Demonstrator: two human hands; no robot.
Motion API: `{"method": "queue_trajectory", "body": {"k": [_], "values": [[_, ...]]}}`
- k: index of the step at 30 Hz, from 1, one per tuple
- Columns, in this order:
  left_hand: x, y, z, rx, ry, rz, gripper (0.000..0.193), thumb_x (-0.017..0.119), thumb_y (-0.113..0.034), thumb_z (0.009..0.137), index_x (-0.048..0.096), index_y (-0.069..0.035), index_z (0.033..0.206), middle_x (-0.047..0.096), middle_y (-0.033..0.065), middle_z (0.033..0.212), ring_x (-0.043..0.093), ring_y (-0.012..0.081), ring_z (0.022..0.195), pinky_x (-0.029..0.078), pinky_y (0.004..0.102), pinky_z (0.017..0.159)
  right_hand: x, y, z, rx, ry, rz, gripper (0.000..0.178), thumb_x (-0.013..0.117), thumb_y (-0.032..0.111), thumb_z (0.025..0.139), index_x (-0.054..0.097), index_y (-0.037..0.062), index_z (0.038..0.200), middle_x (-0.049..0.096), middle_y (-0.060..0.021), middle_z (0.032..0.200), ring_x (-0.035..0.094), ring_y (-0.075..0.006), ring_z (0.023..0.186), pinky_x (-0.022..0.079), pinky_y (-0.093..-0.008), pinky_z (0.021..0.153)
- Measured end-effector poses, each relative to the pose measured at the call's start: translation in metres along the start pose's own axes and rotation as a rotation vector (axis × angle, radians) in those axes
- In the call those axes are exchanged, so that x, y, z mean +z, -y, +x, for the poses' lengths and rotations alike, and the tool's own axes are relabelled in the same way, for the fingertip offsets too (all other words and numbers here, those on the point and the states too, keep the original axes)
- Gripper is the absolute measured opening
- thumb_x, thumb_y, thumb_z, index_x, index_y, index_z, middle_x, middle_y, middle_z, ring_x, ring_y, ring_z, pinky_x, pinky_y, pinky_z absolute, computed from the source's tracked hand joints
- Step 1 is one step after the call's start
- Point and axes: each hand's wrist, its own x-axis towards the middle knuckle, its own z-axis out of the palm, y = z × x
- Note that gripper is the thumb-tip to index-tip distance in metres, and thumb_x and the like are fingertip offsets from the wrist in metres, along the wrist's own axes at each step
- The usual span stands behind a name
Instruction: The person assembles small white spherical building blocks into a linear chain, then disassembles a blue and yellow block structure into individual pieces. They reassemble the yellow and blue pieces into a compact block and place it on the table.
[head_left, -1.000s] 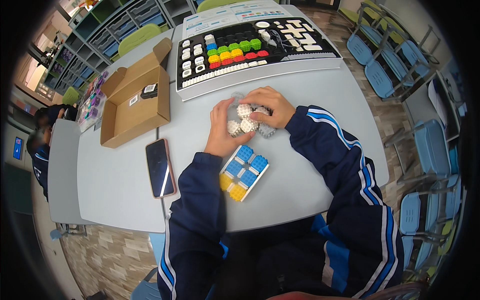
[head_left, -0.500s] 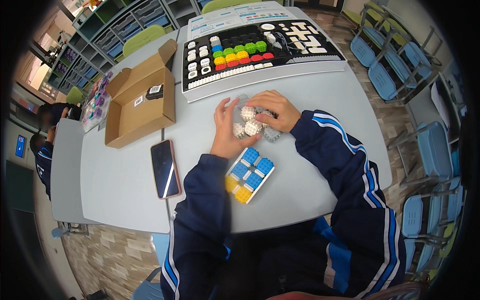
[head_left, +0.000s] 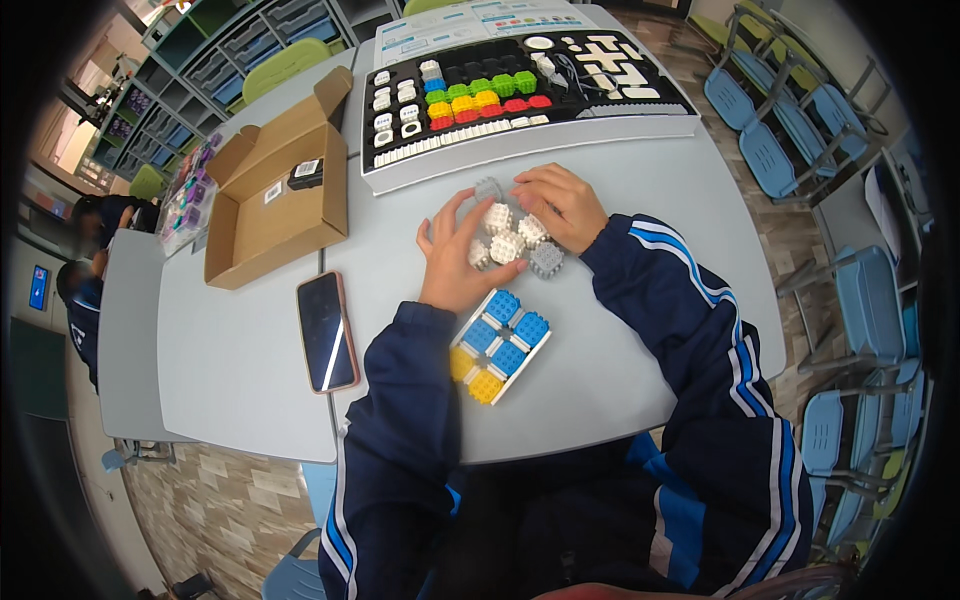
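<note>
A small heap of white blocks (head_left: 507, 247) and grey blocks (head_left: 546, 258), knobbly and rounded, lies on the table in front of me. My left hand (head_left: 456, 262) curves around the heap's left side, thumb and fingers apart, touching or very close to the blocks. My right hand (head_left: 566, 207) is at the heap's far right edge with its fingers curled together; anything inside them is hidden. Another grey block (head_left: 488, 188) sits at the far side, between the hands. Below my left hand rests a white-framed assembly (head_left: 505, 345) of blue and yellow blocks.
A large kit tray (head_left: 520, 150) with coloured and white blocks stands beyond my hands. To the left are an opened cardboard box (head_left: 232, 255) and a phone (head_left: 327, 332). Chairs (head_left: 765, 165) stand right of the table (head_left: 600, 390); other people sit far left.
My right hand has drawn back a little to the right from over the heap, its fingers curling. More white and grey blocks now show. My left hand stays nearly in place.
</note>
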Motion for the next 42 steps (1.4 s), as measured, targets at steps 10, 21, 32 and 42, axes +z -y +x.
{"method": "queue_trajectory", "body": {"k": [10,21,32,42], "values": [[0.002,-0.002,0.000,-0.048,-0.024,-0.022,0.096,0.089,-0.045,0.062,0.047,-0.008,0.139,0.039,0.0187,0.141,0.033,0.0370,0.131,0.021,0.0475,0.111,0.001,-0.005,0.000,0.222,-0.125,0.088,0.026,0.060,0.024,0.096,0.070,-0.0003,0.093,0.070,-0.0143,0.092,0.065,-0.0305,0.091,0.051,-0.0374,0.079],[0.003,0.013,0.003,-0.040,-0.105,-0.538,0.071,0.086,-0.025,0.071,0.054,-0.006,0.132,0.049,0.0160,0.139,0.049,0.0291,0.127,0.039,0.0415,0.105,0.008,-0.012,-0.004,0.689,-0.299,0.769,0.039,0.051,0.032,0.103,0.071,-0.0019,0.102,0.071,-0.0081,0.101,0.064,-0.0157,0.092,0.049,-0.0301,0.086],[0.005,0.012,0.002,-0.148,-0.174,-0.655,0.030,0.071,-0.013,0.087,0.066,-0.002,0.114,0.061,0.0119,0.127,0.058,0.0218,0.114,0.046,0.0345,0.097,-0.009,0.002,-0.026,0.726,-0.352,0.825,0.011,0.070,0.004,0.089,0.070,0.0000,0.100,0.070,-0.0051,0.099,0.065,-0.0110,0.090,0.050,-0.0238,0.081],[0.002,0.014,0.002,-0.116,-0.290,-0.496,0.022,0.066,-0.012,0.092,0.067,-0.002,0.111,0.064,0.0105,0.119,0.061,0.0189,0.105,0.047,0.0322,0.093,-0.015,0.006,-0.033,0.728,-0.304,0.686,0.014,0.060,0.012,0.097,0.069,0.0009,0.097,0.067,-0.0033,0.095,0.059,-0.0083,0.086,0.046,-0.0230,0.078]]}}
